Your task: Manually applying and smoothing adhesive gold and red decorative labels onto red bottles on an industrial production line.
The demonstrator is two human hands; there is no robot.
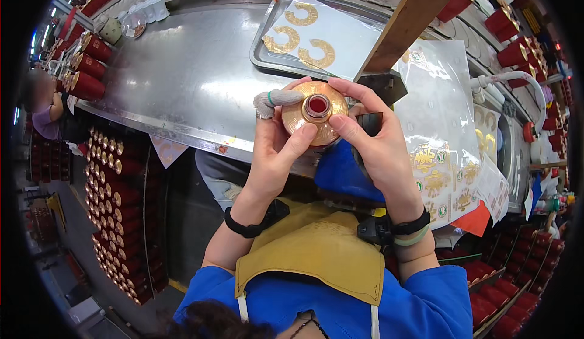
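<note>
Both hands grip a round bottle, seen from above, with a patterned gold shoulder (pixel 294 117) and an open neck showing red inside. My left hand (pixel 272 147) is closed round its left side, thumb on the gold rim. A grey cloth cover with a green band (pixel 271 101) is on one of its fingers, which lies across the shoulder. My right hand (pixel 380 144) holds the right side, its thumb pressing on the gold near the neck. A dark flat piece (pixel 370 121) shows by the right fingers; I cannot tell whether they hold it.
Beyond the hands, a metal tray (pixel 258 50) bears a sheet with gold ring-shaped stickers (pixel 316 53). A wooden post (pixel 395 22) rises at its right, near clear sheets with gold designs (pixel 433 181). Stacked red bottles (pixel 118 217) stand at lower left; a person (pixel 52 111) is at far left.
</note>
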